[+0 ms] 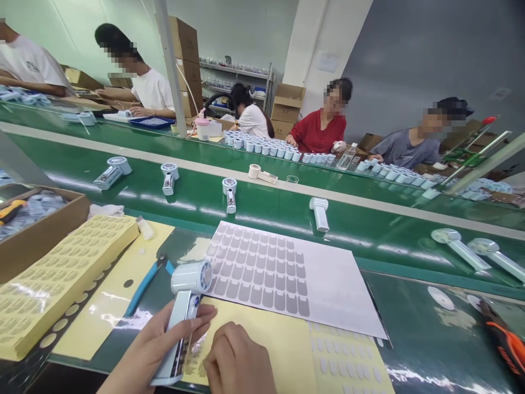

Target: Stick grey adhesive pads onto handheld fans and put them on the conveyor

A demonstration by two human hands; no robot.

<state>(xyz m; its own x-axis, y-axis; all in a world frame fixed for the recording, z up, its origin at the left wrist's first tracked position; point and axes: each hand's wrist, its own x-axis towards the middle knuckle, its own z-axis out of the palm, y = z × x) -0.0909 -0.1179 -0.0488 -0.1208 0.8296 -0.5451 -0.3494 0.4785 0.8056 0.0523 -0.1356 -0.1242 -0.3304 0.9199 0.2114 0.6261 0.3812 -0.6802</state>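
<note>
My left hand [158,342] grips the handle of a small white handheld fan [184,312], head pointing away from me. My right hand [240,358] is curled beside the handle, fingertips resting on a yellow backing sheet [266,342]; whether it pinches a sticker I cannot tell. Just beyond lies a white sheet of grey stickers [283,273]. Blue-handled tweezers [145,284] lie left of the fan.
A thick stack of yellow sticker sheets [53,268] and a cardboard box [36,230] sit at left. Several fans [320,212] ride the green conveyor belt [262,202]. Other people work across the belt. An orange-black tool [502,342] lies at right.
</note>
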